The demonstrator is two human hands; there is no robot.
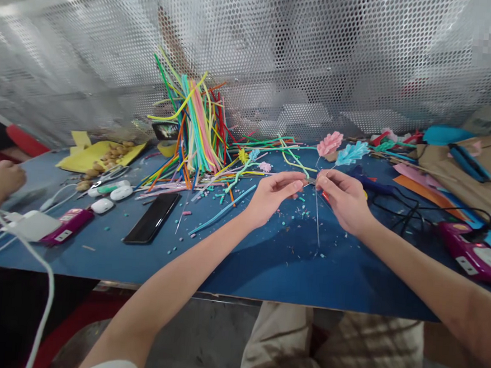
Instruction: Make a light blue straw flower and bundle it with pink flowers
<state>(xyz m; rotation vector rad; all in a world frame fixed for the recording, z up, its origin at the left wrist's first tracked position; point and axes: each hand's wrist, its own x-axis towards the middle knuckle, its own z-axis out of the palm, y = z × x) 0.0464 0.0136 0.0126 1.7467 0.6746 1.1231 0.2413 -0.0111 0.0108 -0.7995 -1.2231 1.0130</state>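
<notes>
My left hand (275, 197) and my right hand (342, 197) meet over the blue table, thumbs and forefingers pinched close together. A thin pale wire (317, 222) hangs down from my right fingertips. What my left fingers pinch is too small to make out. A red bit (325, 196) shows beneath my right fingers; its kind is unclear. Just behind the hands, a pale green pipe cleaner (298, 162) bends toward my left fingertips. Beyond my right hand stand a pink fuzzy flower (330, 144) and a light blue one (352, 153).
A large bundle of coloured pipe cleaners (201, 130) stands at the back. Small clippings litter the table (239, 267). Left lie a black phone (152, 218) and a purple power strip (68, 226); right, another purple power strip (476, 253) and black cables. Another person's hand (2, 181) is at far left.
</notes>
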